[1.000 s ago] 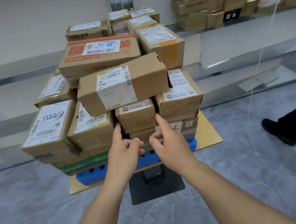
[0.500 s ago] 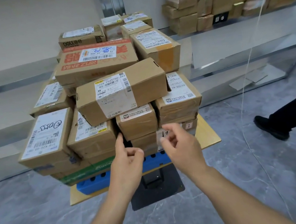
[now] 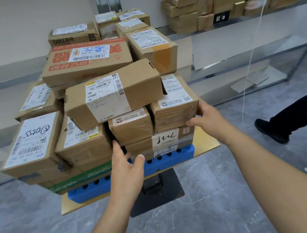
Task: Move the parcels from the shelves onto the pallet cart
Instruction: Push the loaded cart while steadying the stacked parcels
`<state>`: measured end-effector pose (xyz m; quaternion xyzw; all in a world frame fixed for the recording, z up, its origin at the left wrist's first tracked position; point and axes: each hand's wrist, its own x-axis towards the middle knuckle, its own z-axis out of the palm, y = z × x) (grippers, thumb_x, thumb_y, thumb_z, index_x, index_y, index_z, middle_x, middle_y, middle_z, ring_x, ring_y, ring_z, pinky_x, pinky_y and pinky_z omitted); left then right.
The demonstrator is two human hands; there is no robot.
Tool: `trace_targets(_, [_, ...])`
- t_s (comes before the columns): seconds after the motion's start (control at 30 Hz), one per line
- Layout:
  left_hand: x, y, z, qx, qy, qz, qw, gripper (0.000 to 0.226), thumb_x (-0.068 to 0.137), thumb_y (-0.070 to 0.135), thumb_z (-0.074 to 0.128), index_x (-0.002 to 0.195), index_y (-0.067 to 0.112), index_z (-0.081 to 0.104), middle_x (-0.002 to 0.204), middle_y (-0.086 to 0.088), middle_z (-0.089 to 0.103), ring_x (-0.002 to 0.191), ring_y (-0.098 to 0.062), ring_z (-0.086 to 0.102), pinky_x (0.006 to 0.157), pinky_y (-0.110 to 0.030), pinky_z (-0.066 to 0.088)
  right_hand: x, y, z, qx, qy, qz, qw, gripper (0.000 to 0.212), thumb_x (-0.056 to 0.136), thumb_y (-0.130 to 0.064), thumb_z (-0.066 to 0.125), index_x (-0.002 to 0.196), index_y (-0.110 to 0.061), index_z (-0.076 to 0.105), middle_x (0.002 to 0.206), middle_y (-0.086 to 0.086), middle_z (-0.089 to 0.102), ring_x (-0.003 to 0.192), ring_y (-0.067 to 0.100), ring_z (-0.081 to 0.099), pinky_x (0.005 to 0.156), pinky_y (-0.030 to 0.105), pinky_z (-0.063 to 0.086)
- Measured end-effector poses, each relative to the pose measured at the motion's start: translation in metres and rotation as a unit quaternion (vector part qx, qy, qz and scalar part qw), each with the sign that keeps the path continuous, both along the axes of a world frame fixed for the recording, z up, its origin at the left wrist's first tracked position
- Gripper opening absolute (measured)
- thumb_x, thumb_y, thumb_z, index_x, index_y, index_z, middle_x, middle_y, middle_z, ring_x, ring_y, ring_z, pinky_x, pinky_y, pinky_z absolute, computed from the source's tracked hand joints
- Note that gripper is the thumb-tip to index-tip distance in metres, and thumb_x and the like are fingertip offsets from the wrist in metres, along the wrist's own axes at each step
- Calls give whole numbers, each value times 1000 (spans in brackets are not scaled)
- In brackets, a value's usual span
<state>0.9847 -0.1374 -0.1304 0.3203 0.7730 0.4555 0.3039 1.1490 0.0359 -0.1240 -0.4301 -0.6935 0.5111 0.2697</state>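
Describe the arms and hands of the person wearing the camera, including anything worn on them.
The left forearm and right forearm are bare, with no sleeves in frame. The left hand and right hand are ungloved, and no watch, ring, bracelet or marking is visible on either.

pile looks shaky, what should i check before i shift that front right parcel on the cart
1. Right hand grip on front right parcel: fingers curl round its near corner, ok.
2. Left hand: fingers reach into the gap beside the small middle parcel, hold cannot tell.
3. Load on top: long parcel appears to overlap its top, not ok.
4. Support below: flat handwritten parcel on the blue pallet, ok.
5. Space to the right: another person's leg is near, not ok.
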Motion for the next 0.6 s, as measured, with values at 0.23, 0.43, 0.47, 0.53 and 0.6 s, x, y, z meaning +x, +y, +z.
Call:
trace_targets(0.23, [11,11,2,4,9,58,998,71,94,16,53,152,25,13,146,8,39,124,-7,44,90,-25,36,5,15,3,-23,9,38,999,54,84,11,58,120,-28,49,99,-16,61,90,-6,56,66,7,45])
trace_targets(0.43, [13,12,-2,6,6,79,997,63,93,10,53,148,22,24,145,7,39,123,-9,45,94,-27,38,8,17,-3,-22,17,51,998,55,87,7,56,126,-31,46,101,-17,59,92,-7,54,64,4,43])
trace_targets(0.47, [13,12,-2,2,7,79,997,63,94,10,52,149,22,24,145,7,39,122,-10,45,94,-27,38,8,16,-4,-20,16,52,998,55,88,6,56,128,-30,46,101,-17,59,92,-6,54,65,5,43])
trace_targets(0.53, [13,11,0,-2,0,83,997,65,95,10,51,150,20,19,147,5,37,125,-11,45,97,-28,38,7,13,-3,-9,1,52,999,56,88,4,57,134,-26,45,102,-18,58,95,-5,54,72,10,43])
trace_targets(0.6, [13,6,2,3,0,78,997,68,96,12,51,152,20,14,149,7,35,127,-10,42,101,-29,37,5,7,0,7,-28,50,998,60,86,0,61,138,-24,42,104,-19,56,99,-2,53,84,18,45])
